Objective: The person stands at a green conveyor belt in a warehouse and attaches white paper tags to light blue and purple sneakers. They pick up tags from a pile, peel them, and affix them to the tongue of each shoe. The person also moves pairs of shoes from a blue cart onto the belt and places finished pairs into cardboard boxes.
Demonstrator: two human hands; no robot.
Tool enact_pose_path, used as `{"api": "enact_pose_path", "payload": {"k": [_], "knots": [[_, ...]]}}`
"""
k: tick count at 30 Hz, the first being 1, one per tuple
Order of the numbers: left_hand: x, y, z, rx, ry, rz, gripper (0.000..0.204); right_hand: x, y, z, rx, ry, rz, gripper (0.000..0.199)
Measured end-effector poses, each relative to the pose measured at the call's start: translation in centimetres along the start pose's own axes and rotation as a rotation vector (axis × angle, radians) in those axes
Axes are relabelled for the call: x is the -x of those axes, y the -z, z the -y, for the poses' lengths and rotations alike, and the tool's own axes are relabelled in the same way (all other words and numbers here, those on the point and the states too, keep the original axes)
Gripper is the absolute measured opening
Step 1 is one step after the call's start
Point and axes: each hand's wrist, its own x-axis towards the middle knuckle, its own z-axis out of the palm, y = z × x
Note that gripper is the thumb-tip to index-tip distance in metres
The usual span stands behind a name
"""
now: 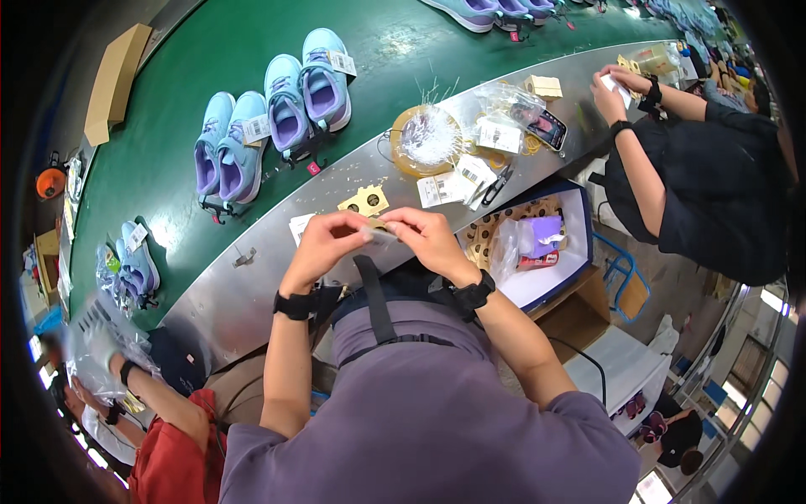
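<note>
Close in front of my body, my left hand [327, 245] and my right hand [430, 239] meet fingertip to fingertip. Both pinch a small, thin yellowish piece [380, 227] with a pale, shiny lower part; the fingers cover much of it. Just beyond them on the metal ledge lies a yellow card [364, 200] with two round black marks. A white tag [300, 227] lies beside my left hand, partly behind it.
Light-blue sneakers [285, 105] with hang tags stand on the green belt [369, 101]. On the metal ledge [285, 202] lie a round tray of clear plastic fasteners [430, 141], white tags [449, 186] and a phone [547, 130]. An open box [546, 286] sits right. Co-workers flank me.
</note>
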Motion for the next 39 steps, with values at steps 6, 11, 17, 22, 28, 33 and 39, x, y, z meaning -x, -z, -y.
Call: {"api": "enact_pose_path", "payload": {"k": [6, 11, 17, 22, 28, 33, 39], "knots": [[-2.9, -3.3, -2.3, 0.12, -0.09, -0.154, 0.015, -1.0, 4.9, 1.2, 0.178, 0.112, -0.536, 0.01], [-5.8, -4.7, -1.9, -0.222, -0.263, -0.108, 0.018, -2.3, 8.4, 1.5, 0.688, 0.24, -0.587, 0.01], [-10.4, -8.5, -4.0, -0.641, -0.758, -0.031, 0.017, -2.7, 10.1, 1.4, 0.627, 0.377, -0.667, 0.006], [-14.3, -10.1, -2.9, -0.574, -0.621, 0.078, 0.02, -2.8, 10.8, 2.7, 0.394, 0.342, -0.76, 0.006], [-14.6, -10.8, -3.5, -0.622, -0.501, 0.092, 0.02, -3.2, 9.7, 2.9, -0.103, 0.427, -0.837, 0.005], [-16.1, -11.1, -3.5, -0.64, -0.51, 0.071, 0.023, -3.9, 11.4, 3.2, -0.244, 0.438, -0.81, 0.009], [-15.7, -11.3, -4.3, -0.55, -0.473, 0.101, 0.022, -3.1, 14.2, 5.7, -0.124, 0.473, -0.884, 0.006]]}}
